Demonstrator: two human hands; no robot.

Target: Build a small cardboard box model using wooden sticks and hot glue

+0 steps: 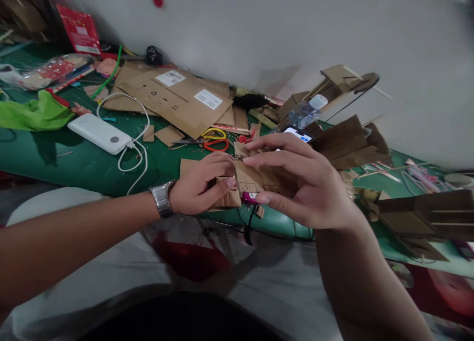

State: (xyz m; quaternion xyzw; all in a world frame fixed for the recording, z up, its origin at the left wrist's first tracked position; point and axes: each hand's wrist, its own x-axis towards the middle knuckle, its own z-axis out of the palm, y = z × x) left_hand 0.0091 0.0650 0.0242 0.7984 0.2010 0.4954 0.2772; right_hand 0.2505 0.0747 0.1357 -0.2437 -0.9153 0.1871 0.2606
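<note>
A piece of brown cardboard (pixel 249 175) with dark printed characters stands near the table's front edge, between my hands. My left hand (pixel 202 185), with a metal watch at the wrist, is closed with thumb and fingers on the left edge of this cardboard. My right hand (pixel 299 180) is spread over its right side, thumb and fingers apart; whether the fingertips touch it is hard to tell. More cardboard (pixel 188 167) lies flat under my left hand. A small magenta object (pixel 249 197) shows below the printed piece, partly hidden.
Scissors (pixel 217 139) with yellow and red handles lie behind my hands. A white power bank (pixel 99 133) with its cable is at left, and flat cardboard (pixel 174 96) behind. A plastic bottle (pixel 305 111), a phone (pixel 298 135) and cardboard constructions (pixel 425 215) stand at right.
</note>
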